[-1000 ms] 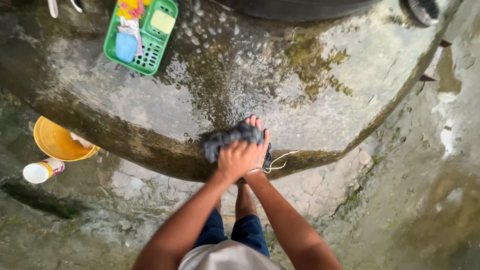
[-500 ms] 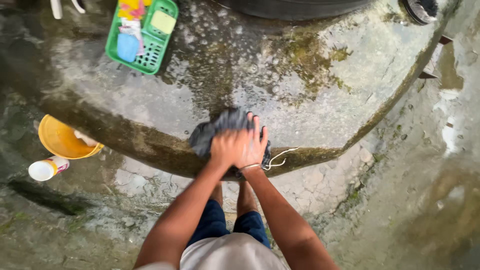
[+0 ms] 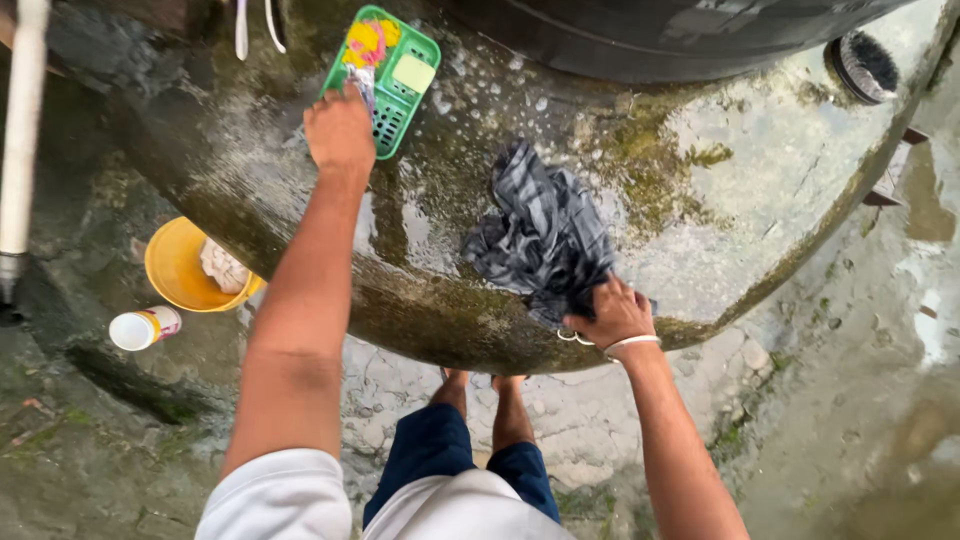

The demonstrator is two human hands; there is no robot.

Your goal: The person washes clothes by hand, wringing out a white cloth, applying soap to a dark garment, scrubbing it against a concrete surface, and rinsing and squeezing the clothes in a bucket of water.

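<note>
- The dark striped cloth (image 3: 543,238) lies crumpled and wet on the round mossy concrete slab (image 3: 700,170), spread from the middle of the slab towards its near edge.
- My right hand (image 3: 612,315) grips the cloth's near corner at the slab's rim, fingers curled tight round the bunched fabric; a thin white band sits on that wrist.
- My left hand (image 3: 340,130) is stretched far out to the green plastic basket (image 3: 390,105), resting on its near-left edge. Its fingers are hidden behind the back of the hand, so I cannot tell whether they are spread or pinching anything.
- The basket holds a pale yellow-green soap bar (image 3: 414,72) and some yellow and pink items.
- Soap bubbles dot the wet slab around the basket.
- Below the slab, on my left, a yellow bowl (image 3: 180,265) sits on the ground with a white cup-like container (image 3: 140,328) just beside it.
- My bare feet stand on the wet ground beneath the rim.
</note>
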